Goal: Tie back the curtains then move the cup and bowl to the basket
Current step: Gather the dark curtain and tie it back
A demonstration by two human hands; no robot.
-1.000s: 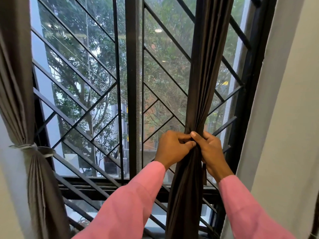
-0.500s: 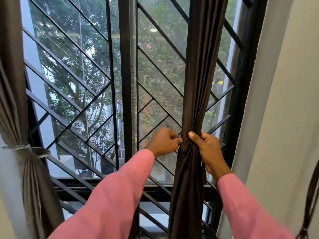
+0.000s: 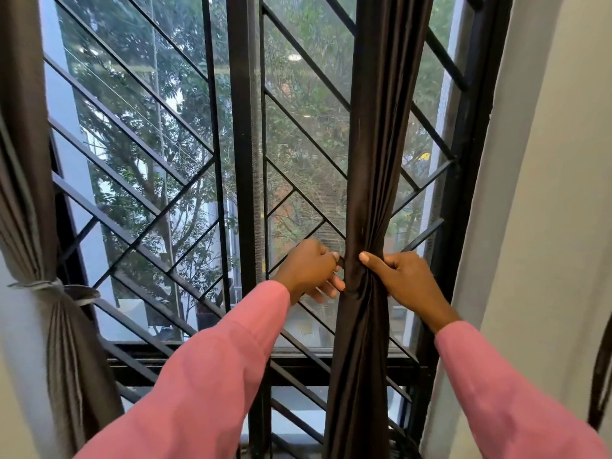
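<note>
A tall window (image 3: 99, 207) fills the left and middle of the frame; its black frame has a thick upright post (image 3: 241, 127) in the centre and a crossbar (image 3: 205, 359) low down; a black grille (image 3: 211, 94) of slanted and upright bars covers it; right of the post sits a fine mesh (image 3: 308, 144); outside, green trees (image 3: 185, 104) stand in soft daylight; a pale wall (image 3: 563, 193) takes the right edge.
</note>
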